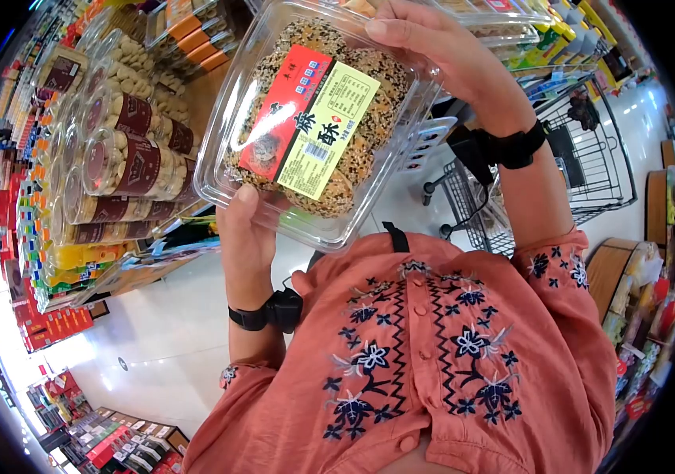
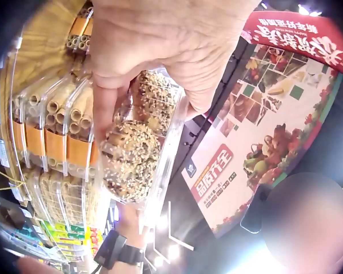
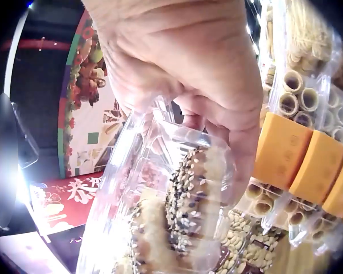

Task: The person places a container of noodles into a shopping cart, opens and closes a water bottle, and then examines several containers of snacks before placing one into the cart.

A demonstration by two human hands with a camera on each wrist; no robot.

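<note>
1. Holding the clear plastic pastry container in front of my chest, I had both hands on it, its label turned up toward my face.
2. My left hand gripped the near left corner, thumb pressed on the edge and fingers curled beneath.
3. My right hand pinched the far right side, thumb on the lid's edge and fingers bent round the side.
4. Inside lay pastries coated in black and white sesame seeds; the red, black and yellow label sat across the lid.
5. To my left stood stacked plastic tubs with dark red labels. Packs of hollow rolls with orange bands sat on the display, past the container.
6. To my right, a wire shopping cart stood on the shiny floor.
7. Each wrist wore a black strap.
</note>
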